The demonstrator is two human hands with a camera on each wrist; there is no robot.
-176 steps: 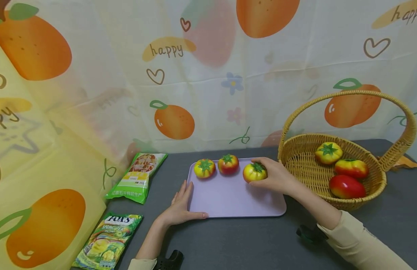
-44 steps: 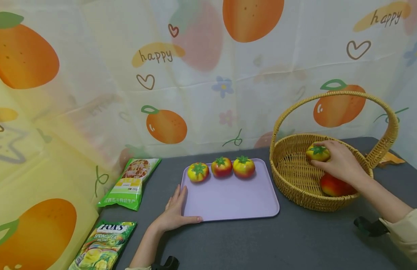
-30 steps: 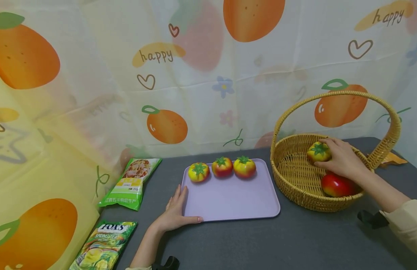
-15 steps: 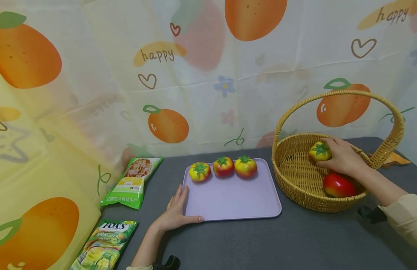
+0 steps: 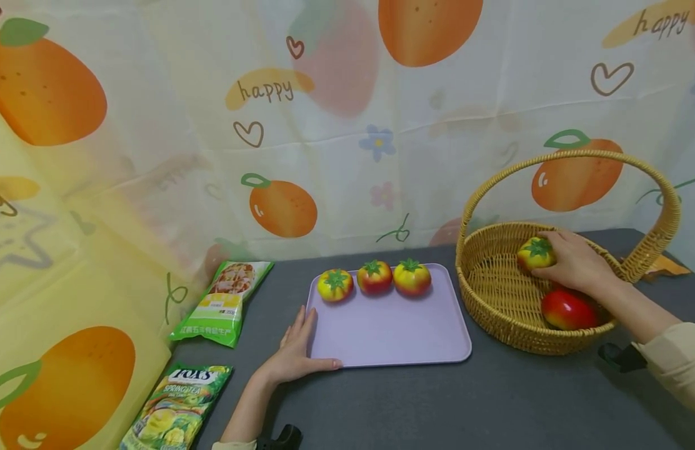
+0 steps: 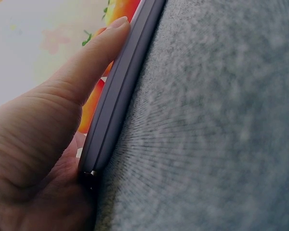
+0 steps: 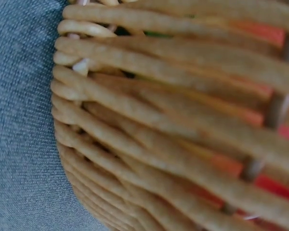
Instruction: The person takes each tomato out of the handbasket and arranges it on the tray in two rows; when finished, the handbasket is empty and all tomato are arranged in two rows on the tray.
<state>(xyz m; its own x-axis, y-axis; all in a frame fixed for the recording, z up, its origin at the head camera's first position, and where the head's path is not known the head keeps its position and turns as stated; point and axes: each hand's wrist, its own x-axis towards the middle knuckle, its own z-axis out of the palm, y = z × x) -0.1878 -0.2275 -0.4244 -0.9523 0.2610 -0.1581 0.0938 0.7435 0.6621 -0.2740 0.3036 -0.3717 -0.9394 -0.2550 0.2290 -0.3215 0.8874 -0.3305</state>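
With forearm crossing the rim of a wicker basket [image 5: 507, 330], the person's right hand [image 5: 578, 262] is holding a green-topped yellow fruit [image 5: 530, 255] inside, thumb and fingers curling around it. The left hand [image 5: 294, 357] is spreading wide at the near left corner of a lilac tray [image 5: 392, 328], thumb touching its front edge.

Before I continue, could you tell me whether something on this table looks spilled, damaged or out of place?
Nothing looks spilled or damaged; three yellow-red round fruits sit on the lilac rectangular tray. Only the orange-brown item partly hidden behind the tan woven basket seems slightly odd, because I cannot tell what it is.
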